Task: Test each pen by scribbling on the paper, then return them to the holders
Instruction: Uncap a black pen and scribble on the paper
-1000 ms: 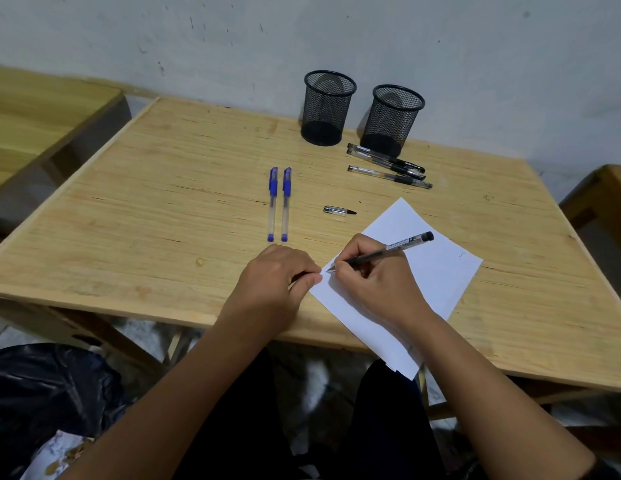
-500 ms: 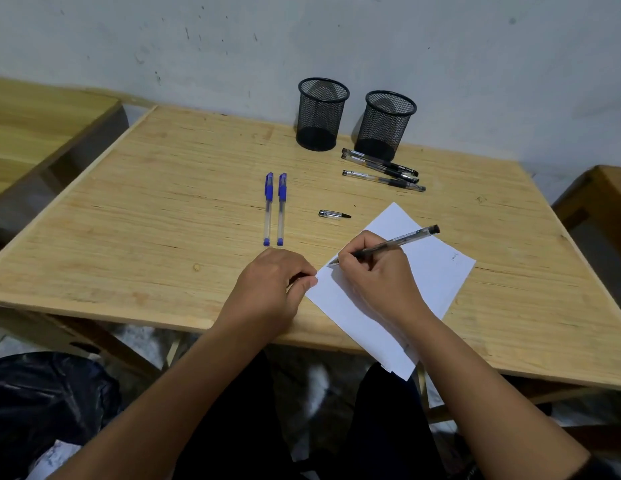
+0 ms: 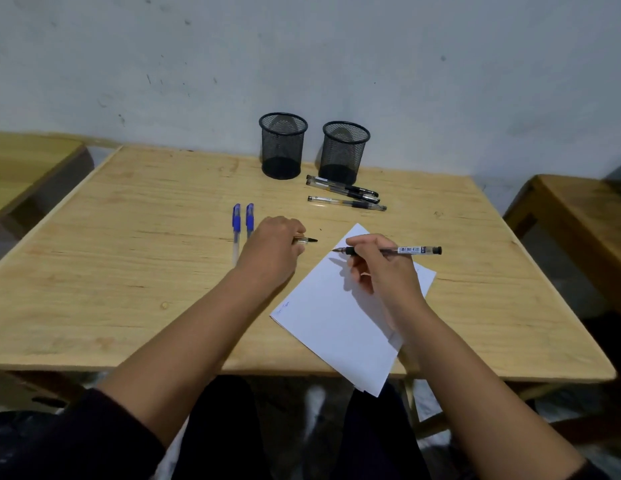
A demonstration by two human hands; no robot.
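My right hand (image 3: 382, 268) holds an uncapped black pen (image 3: 402, 250) level above the white paper (image 3: 337, 327), tip pointing left. My left hand (image 3: 272, 249) is closed on the loose pen cap (image 3: 307, 240), whose black end sticks out to the right. Two blue-capped pens (image 3: 242, 220) lie side by side just left of that hand. Three black pens (image 3: 347, 194) lie in front of the right of two black mesh holders (image 3: 283, 145) (image 3: 344, 152), which look empty.
The wooden table (image 3: 129, 258) stands against a pale wall. Another wooden surface (image 3: 25, 161) sits at the far left and a wooden bench (image 3: 586, 213) at the right. The paper overhangs the table's near edge.
My right hand has lifted the pen off the paper and turned it level. My left hand left the paper's corner, moved forward and closed on the pen cap.
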